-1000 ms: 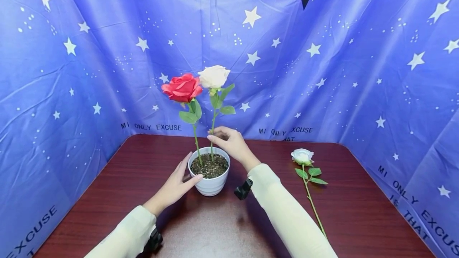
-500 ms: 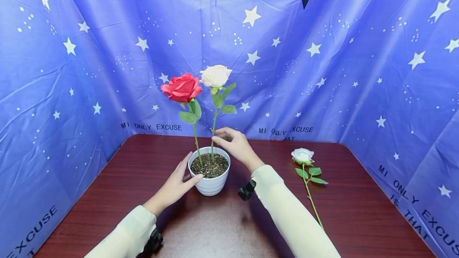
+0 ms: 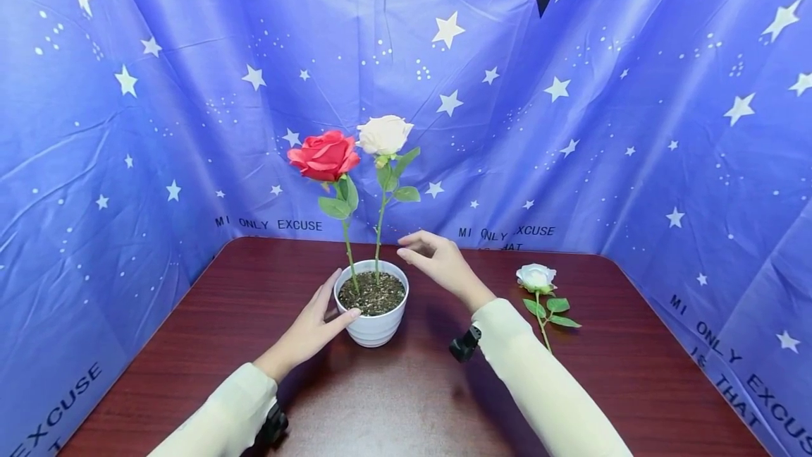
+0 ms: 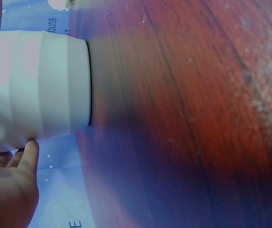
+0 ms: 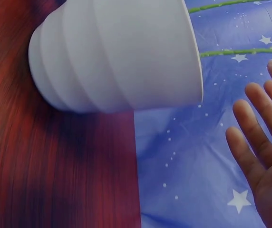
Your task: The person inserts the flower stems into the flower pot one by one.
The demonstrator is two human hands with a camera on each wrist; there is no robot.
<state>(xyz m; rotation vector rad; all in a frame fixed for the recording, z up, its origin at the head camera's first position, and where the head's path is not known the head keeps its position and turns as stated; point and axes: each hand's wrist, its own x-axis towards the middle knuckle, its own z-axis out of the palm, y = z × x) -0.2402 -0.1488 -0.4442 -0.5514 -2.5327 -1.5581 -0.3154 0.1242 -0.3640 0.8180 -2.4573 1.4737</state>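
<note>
A white ribbed flowerpot [image 3: 374, 331] filled with dark soil [image 3: 376, 300] stands on the table. In it a red rose [image 3: 323, 156] and a white rose [image 3: 384, 135] rise upright, each on a green leafy stem. My left hand [image 3: 309, 326] rests against the pot's left side, thumb near the front rim and fingers extended; its fingertips touch the wall in the left wrist view. Just right of the white rose's stem, my right hand [image 3: 444, 264] hovers above rim height, holding nothing. Its spread fingers [image 5: 252, 126] show apart from pot and stems in the right wrist view.
Another white rose [image 3: 536, 278] lies on the dark red wooden table [image 3: 209, 344] at the right; my right sleeve covers its lower stem. A blue star-patterned cloth [image 3: 571, 125] hangs around the table's back and sides.
My right hand has let go of the potted white rose's stem and moved right. That rose leans slightly further right than before. The left hand stays on the pot.
</note>
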